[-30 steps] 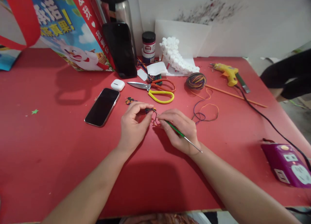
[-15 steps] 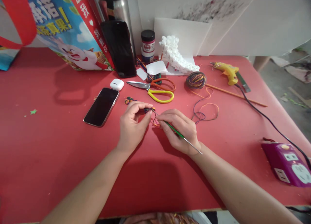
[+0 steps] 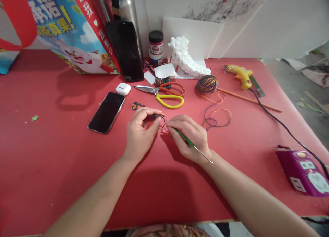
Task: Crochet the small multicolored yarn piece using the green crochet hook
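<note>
My left hand [image 3: 142,131] pinches a small multicoloured crochet piece [image 3: 157,116] between thumb and fingers; part of it shows beyond the knuckles. In my right hand [image 3: 189,136] is a crochet hook [image 3: 185,137] with a green grip, held like a pen. Its near metal end points back over my wrist, while the far tip meets the yarn at my left fingertips. A loop of yarn hangs between the two hands. From the variegated yarn ball [image 3: 207,84], loose yarn [image 3: 218,117] curls on the table to the right of my hands.
Behind my hands lie scissors [image 3: 164,93], a white earbud case [image 3: 123,89] and a phone [image 3: 107,112]. Farther back stand a dark phone [image 3: 125,50], jars [image 3: 156,48] and a white paper model [image 3: 189,59]. A glue gun [image 3: 239,75] and purple power strip [image 3: 303,172] are right.
Both hands stay nearly still, with the crochet piece and hook in the same grip. The whole view shifts very slightly.
</note>
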Motion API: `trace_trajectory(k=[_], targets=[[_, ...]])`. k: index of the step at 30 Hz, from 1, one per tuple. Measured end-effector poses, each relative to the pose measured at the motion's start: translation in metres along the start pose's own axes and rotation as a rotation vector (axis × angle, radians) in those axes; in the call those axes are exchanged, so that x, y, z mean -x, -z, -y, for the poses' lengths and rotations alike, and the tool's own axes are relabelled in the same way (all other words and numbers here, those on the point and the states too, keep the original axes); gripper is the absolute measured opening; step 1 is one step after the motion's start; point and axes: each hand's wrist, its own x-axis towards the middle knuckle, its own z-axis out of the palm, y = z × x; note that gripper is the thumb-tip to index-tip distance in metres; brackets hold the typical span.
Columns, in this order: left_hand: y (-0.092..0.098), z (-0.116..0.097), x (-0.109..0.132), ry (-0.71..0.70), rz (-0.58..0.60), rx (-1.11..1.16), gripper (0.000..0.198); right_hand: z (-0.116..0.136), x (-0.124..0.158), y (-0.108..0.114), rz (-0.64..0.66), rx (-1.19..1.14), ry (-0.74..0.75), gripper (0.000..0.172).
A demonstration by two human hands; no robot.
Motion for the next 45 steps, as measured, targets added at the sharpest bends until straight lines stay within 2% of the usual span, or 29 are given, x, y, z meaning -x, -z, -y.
trace_trajectory(k=[9, 22, 45], targets=[[0.0002, 0.0005, -0.0004, -0.05, -0.003, -0.022, 0.008, -0.0002, -0.0005, 0.0, 0.004, 0.013, 0.001, 0.021], [-0.0013, -0.0007, 0.0, 0.055, 0.0, 0.061, 0.006, -0.0003, 0.0008, -0.0006, 0.0, 0.026, 0.004, 0.024], [-0.0006, -0.0019, 0.0, 0.016, 0.008, 0.058, 0.008, -0.0012, 0.0011, 0.0003, 0.014, 0.011, 0.014, 0.022]])
